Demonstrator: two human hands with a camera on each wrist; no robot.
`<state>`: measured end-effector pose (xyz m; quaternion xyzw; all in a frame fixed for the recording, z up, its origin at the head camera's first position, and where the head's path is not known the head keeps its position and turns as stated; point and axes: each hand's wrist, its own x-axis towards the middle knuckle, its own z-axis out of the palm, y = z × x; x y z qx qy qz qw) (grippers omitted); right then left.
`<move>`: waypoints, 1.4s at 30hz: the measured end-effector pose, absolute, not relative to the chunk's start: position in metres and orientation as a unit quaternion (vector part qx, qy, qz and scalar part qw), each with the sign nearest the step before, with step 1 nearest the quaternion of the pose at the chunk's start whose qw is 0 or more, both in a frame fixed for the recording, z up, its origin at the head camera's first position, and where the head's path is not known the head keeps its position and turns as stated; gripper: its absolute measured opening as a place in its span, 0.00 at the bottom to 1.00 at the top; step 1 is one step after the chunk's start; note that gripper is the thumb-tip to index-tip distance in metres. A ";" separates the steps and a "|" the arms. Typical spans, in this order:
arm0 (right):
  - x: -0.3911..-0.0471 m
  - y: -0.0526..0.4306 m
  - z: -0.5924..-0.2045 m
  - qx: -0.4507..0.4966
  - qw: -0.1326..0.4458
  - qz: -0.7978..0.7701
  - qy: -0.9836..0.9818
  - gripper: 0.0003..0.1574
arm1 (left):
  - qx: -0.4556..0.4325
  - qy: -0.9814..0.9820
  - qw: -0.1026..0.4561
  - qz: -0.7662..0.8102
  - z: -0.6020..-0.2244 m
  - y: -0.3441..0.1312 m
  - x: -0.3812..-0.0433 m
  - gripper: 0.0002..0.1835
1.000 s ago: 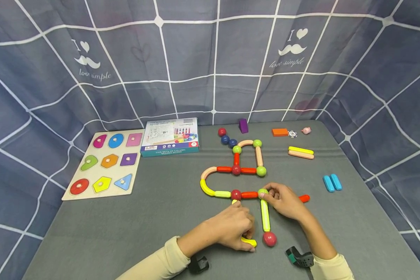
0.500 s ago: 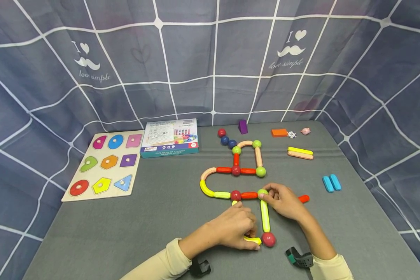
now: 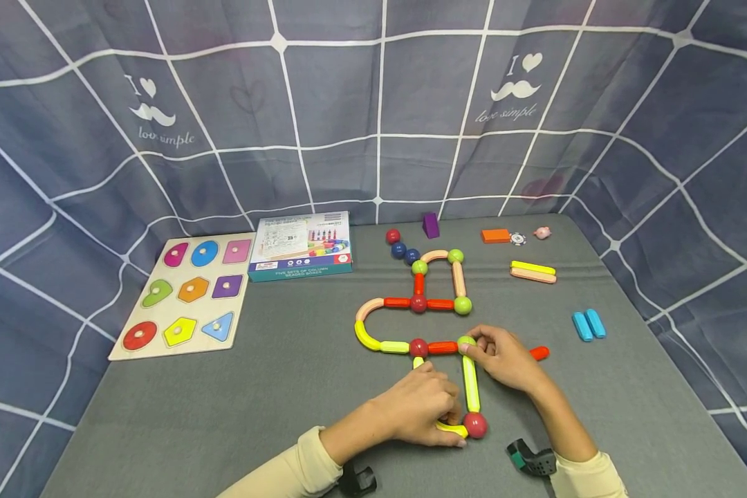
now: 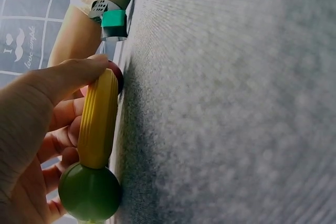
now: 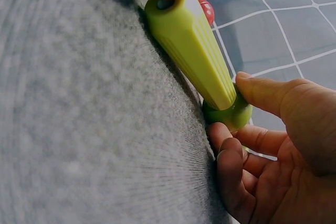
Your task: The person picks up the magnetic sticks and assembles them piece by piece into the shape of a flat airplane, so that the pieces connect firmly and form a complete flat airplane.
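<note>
My left hand [image 3: 413, 408] grips a yellow curved magnetic rod [image 4: 98, 121] between thumb and fingers. In the left wrist view a green ball [image 4: 89, 191] sits at the rod's near end; the left hand hides this ball in the head view. The rod's other end meets a red ball [image 3: 475, 425] at the lower end of a straight yellow-green rod [image 3: 470, 384]. At that rod's upper end, my right hand [image 3: 504, 356] pinches a green ball [image 5: 228, 113] between thumb and fingers. A red rod [image 3: 443, 347] links this ball to another red ball [image 3: 419, 348].
Joined rods and balls continue behind the hands, with a curved yellow rod [image 3: 366, 336] at left. A red rod [image 3: 539, 353] lies partly behind the right hand. Blue rods [image 3: 588, 325] lie at right. A shape board [image 3: 183, 297] and box [image 3: 301, 246] stand back left.
My left hand has shifted slightly right with the yellow curved rod, closing the gap to the red ball, so that they now touch. The right hand stays on the green ball.
</note>
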<state>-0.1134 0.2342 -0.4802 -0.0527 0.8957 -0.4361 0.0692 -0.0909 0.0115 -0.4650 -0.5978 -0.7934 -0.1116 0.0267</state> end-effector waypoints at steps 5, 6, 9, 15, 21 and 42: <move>-0.113 0.234 -0.479 -0.054 0.069 -0.437 0.895 0.19 | -0.590 -0.797 0.033 -0.120 -0.465 0.012 -0.090 0.18; -0.113 0.234 -0.480 -0.055 0.068 -0.436 0.896 0.19 | -0.589 -0.798 0.033 -0.123 -0.464 0.013 -0.090 0.18; -0.113 0.234 -0.480 -0.057 0.065 -0.430 0.899 0.19 | -0.586 -0.801 0.018 -0.121 -0.463 0.017 -0.090 0.20; -0.114 0.235 -0.482 -0.061 0.076 -0.437 0.894 0.21 | -0.599 -0.795 -0.007 -0.094 -0.461 0.024 -0.089 0.20; -0.113 0.236 -0.482 -0.043 0.084 -0.452 0.887 0.21 | -0.603 -0.793 -0.008 -0.088 -0.462 0.027 -0.089 0.18; -0.113 0.232 -0.481 -0.065 0.040 -0.429 0.900 0.21 | -0.257 -0.933 0.121 -0.220 -0.464 -0.062 -0.201 0.14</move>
